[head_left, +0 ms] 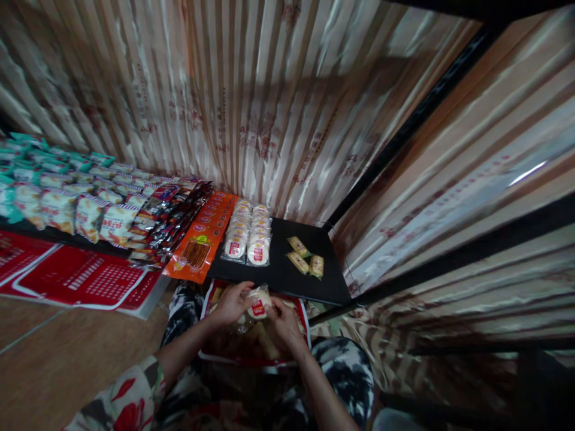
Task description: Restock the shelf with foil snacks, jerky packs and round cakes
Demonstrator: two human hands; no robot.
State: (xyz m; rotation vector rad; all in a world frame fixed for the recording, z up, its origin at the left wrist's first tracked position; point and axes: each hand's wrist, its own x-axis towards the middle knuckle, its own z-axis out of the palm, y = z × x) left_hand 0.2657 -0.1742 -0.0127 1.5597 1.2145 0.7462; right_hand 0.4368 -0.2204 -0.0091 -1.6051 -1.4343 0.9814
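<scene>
Between my two hands is a round white rice cracker pack (pixel 258 304) in clear wrap with a red label. My left hand (pixel 231 305) pinches its left edge and my right hand (pixel 284 320) grips its right side. Below them a red-rimmed box (pixel 308 332) rests at my lap, with more wrapped snacks inside, partly hidden by my hands and in shadow. Just beyond, two rows of similar rice cracker packs (pixel 258 251) stand on a black shelf board (pixel 281 287).
Three small yellow wrapped snacks (pixel 298 262) lie on the board's right. To the left are a flat orange packet (pixel 197 245), stacked dark packets (pixel 168 215) and rows of white snack bags (pixel 90 215). A black frame post (pixel 372 173) slants up at right, before a striped curtain (pixel 251 102).
</scene>
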